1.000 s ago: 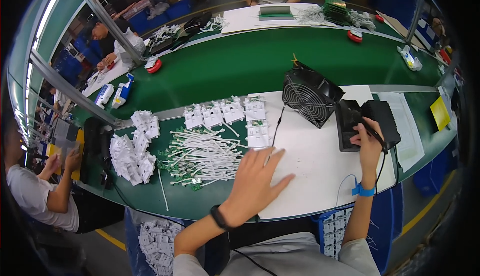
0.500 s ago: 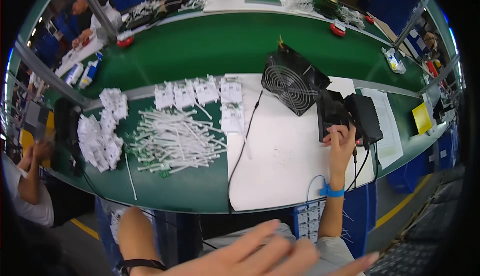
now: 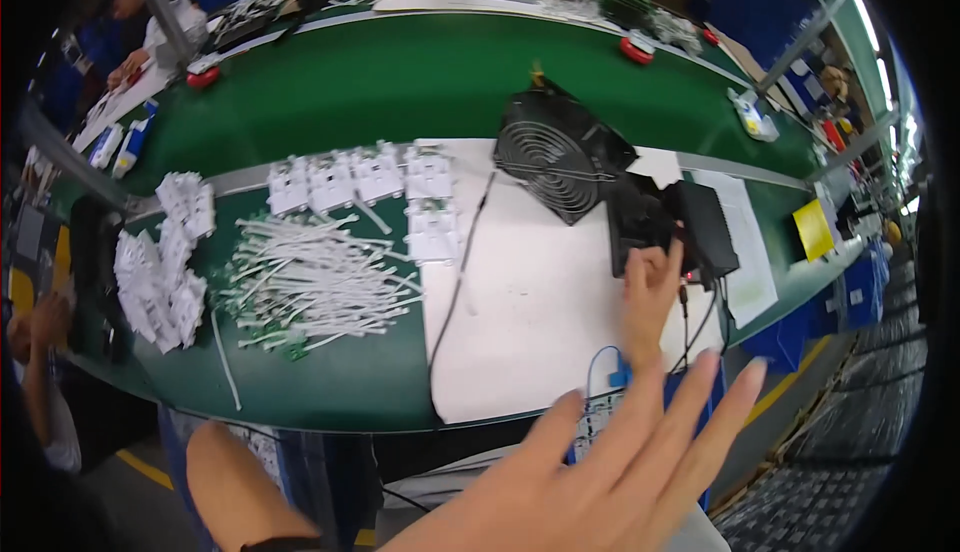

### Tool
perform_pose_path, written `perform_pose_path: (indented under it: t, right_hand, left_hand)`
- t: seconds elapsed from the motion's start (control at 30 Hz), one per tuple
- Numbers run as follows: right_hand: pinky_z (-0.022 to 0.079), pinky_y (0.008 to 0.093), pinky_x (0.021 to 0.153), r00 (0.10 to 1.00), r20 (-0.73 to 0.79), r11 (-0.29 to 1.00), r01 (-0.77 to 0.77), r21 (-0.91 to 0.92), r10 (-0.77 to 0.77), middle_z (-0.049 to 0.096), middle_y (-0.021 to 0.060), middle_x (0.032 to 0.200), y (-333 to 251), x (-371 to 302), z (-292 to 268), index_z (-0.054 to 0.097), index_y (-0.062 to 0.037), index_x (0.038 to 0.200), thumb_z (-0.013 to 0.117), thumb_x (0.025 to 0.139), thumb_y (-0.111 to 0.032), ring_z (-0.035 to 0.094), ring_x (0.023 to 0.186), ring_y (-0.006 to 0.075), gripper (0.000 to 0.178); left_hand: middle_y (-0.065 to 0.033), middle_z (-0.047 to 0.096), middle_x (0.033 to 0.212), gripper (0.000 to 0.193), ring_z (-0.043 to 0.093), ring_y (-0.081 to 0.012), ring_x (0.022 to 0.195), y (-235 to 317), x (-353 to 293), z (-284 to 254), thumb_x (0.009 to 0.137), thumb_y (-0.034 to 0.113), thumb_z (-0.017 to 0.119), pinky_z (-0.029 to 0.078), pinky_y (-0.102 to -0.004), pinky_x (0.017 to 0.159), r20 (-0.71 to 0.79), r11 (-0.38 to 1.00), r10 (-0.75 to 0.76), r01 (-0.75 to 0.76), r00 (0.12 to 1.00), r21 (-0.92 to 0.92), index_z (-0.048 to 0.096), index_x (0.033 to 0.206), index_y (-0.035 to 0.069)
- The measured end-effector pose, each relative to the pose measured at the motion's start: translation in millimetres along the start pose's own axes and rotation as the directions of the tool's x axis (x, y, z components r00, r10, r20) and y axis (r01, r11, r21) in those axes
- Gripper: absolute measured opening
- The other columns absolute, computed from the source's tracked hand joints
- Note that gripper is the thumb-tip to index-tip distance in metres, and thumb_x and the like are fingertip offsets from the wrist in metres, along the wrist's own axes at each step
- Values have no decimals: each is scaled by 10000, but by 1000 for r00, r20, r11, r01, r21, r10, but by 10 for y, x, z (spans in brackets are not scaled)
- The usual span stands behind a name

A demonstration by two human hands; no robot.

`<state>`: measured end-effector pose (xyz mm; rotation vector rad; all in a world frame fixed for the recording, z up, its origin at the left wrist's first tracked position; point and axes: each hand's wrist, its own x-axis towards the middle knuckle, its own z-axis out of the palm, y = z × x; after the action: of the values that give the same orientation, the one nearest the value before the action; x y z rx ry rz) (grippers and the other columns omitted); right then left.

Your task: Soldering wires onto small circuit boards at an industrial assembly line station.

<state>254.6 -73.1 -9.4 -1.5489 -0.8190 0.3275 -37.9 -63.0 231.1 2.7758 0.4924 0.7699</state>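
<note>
My left hand is raised close in the foreground, its fingers spread and nothing in them. It hides part of my right forearm and the table's front edge. My right hand, with a blue wrist strap, reaches to a black holder-like device on the right. Its fingers are curled against the device's near edge; what they grip is dark and hidden. Beside it stands a black ribbed box with a small red light and cables. Behind them a black fan with a round wire guard is tilted.
A white sheet covers the middle of the green table. Left of it lie a heap of white cables, white plastic housings in a row, and piled housings. Papers lie right. Across the green surface beyond, other people work.
My left hand has risen and moved right, its fingers spreading wider. My right hand stays at the black device, with one finger straighter. The whole view has shifted slightly.
</note>
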Motion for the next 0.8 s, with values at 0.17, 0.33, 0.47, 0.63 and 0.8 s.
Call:
perform_pose_path:
  t: [0.17,0.33,0.47,0.63,0.8]
  right_hand:
    - [516,415,1025,996,-87,998,-27,-55,22,567,203,1395,-537,-127,28,427,-65,1433,671,1014,-255,614,1226,295,521]
    - [208,307,590,973,-59,956,207,-209,-223,219,-36,732,79,16,-219,265,-88,749,595,1030,-34,221,680,80,437]
    - [148,317,562,915,-63,864,351,-360,-398,204,-56,676,-28,-142,-226,251,-71,693,597,1051,-57,184,642,63,498]
    - [210,359,541,808,169,748,588,-309,-565,273,48,587,-384,-463,130,299,-59,643,605,976,35,266,533,162,462]
    - [372,362,521,352,716,677,701,226,-603,451,79,608,-1019,-771,852,415,-92,631,755,739,41,499,536,270,381]
  left_hand:
    - [-217,576,1413,689,575,-288,1294,-202,93,141,839,162,662,519,-372,938,-175,992,-45,24,983,-121,481,1465,-62]
    - [-320,503,1453,809,544,-412,1305,-760,-420,151,871,249,716,476,-442,1060,59,962,-272,270,961,27,372,1494,-134]
    - [-275,535,1440,787,525,-414,1335,-1646,-1290,104,898,285,745,447,-471,1110,53,721,-633,563,772,403,395,1524,-41]
    - [-249,569,1380,845,510,-388,1329,-2402,-2610,-345,825,323,814,373,-519,1154,-166,348,-756,605,633,716,444,1486,-50]
    - [-258,596,1318,801,493,-414,1342,-2628,-3028,-163,870,467,743,174,-599,1249,-255,375,-643,587,722,717,526,1397,-96]
